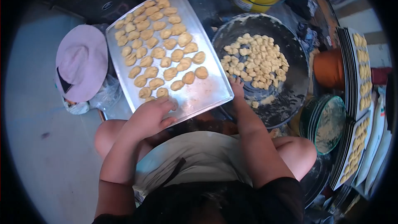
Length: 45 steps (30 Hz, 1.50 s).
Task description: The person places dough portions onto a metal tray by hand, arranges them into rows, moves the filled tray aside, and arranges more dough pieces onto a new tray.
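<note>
Dough pieces (pixel 260 60) are heaped in the basin (pixel 295 89), just ahead and right of the nearer right hand (pixel 236 87), whose grip can't be made out, while the left hand (pixel 151 116), fingers parted, is held over the tray's (pixel 205 93) near edge.

Grey floor (pixel 37 157) at left, dark panels (pixel 93 2) beyond
</note>
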Each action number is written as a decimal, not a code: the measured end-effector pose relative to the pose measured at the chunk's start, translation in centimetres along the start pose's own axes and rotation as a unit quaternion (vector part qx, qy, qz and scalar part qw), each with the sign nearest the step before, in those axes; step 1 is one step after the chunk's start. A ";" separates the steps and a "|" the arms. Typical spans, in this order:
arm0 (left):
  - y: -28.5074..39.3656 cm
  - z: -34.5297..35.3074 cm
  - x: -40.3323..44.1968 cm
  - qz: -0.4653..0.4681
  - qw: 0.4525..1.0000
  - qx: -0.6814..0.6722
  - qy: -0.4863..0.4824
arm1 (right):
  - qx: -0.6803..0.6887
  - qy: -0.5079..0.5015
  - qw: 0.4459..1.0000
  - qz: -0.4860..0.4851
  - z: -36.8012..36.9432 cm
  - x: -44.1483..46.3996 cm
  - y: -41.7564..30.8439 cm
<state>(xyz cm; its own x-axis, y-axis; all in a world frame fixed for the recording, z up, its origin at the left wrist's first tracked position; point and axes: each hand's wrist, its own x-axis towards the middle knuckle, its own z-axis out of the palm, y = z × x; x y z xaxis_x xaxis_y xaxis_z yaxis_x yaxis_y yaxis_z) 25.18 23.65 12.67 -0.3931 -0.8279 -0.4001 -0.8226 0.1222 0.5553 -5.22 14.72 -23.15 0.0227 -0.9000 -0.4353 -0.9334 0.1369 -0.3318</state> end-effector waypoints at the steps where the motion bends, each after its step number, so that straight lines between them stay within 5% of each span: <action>1: -0.3 -0.3 -0.2 -0.001 1.000 -0.011 0.016 | -0.011 -0.034 0.999 -0.042 -0.2 0.3 0.6; 4: -1.0 -1.5 -0.7 -0.015 0.994 -0.039 0.099 | 0.089 -0.099 0.982 -0.132 -0.6 0.9 3.8; 7: -2.5 -2.4 -2.1 -0.044 0.979 -0.062 0.188 | 0.203 0.106 0.971 -0.067 -2.8 -1.0 3.7; 10: -3.0 -3.2 -3.6 -0.029 0.968 -0.086 0.235 | 0.092 0.212 0.973 -0.029 -3.0 -5.0 2.1; 12: -3.0 -2.9 -4.7 -0.013 0.960 -0.083 0.268 | 0.032 0.062 0.995 -0.073 0.7 -6.6 3.7; 15: -3.0 -1.6 -6.9 -0.008 0.944 -0.084 0.318 | 0.299 -0.011 0.951 0.076 -6.3 -7.4 3.1; 17: -1.8 -0.8 -8.6 -0.030 0.923 -0.209 0.321 | 0.559 0.160 0.805 0.114 -8.2 -5.4 4.7; 19: -1.4 1.0 -9.6 0.010 0.884 -0.322 0.338 | 0.640 0.217 0.734 0.063 -17.0 -9.1 0.2; 22: -1.4 3.9 -9.7 0.002 0.890 -0.290 0.352 | 0.578 0.147 0.795 -0.108 -23.6 -14.3 -6.4; 26: -1.4 7.5 -7.1 -0.040 0.797 -0.516 0.311 | 0.433 -0.084 0.860 -0.257 -22.3 -20.8 -17.4; 28: -1.7 8.1 -6.0 0.001 0.853 -0.456 0.255 | 0.303 -0.024 0.859 -0.413 -16.4 -19.6 -20.1; 32: -7.5 10.7 -4.2 -0.107 0.937 -0.137 0.302 | 0.199 -0.043 0.891 -0.405 -12.1 -18.7 -20.8; 33: -6.1 10.3 -4.7 -0.089 0.899 -0.181 0.390 | 0.230 -0.042 0.890 -0.391 -12.6 -18.7 -20.8; 35: -5.8 10.3 -5.2 -0.073 0.908 -0.141 0.389 | 0.293 -0.040 0.887 -0.355 -13.2 -19.0 -20.5; 38: -6.8 10.7 -4.9 -0.053 0.928 -0.085 0.360 | 0.197 -0.062 0.924 -0.322 -14.5 -19.9 -21.2; 42: -5.3 9.9 -5.1 -0.019 0.916 0.028 0.401 | 0.127 -0.014 0.912 -0.391 -14.3 -19.5 -20.8; 45: -4.7 9.9 -3.9 0.031 0.917 0.100 0.385 | 0.253 -0.041 0.880 -0.400 -14.3 -18.3 -19.7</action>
<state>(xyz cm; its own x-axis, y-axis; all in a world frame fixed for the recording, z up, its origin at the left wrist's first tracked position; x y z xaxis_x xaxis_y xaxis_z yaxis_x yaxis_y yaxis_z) 26.47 31.71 4.42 -0.0990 -0.9474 0.3044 -0.8977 0.2171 0.3835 7.65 22.61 3.29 0.6454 -0.7620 0.0538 -0.3291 -0.3409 -0.8806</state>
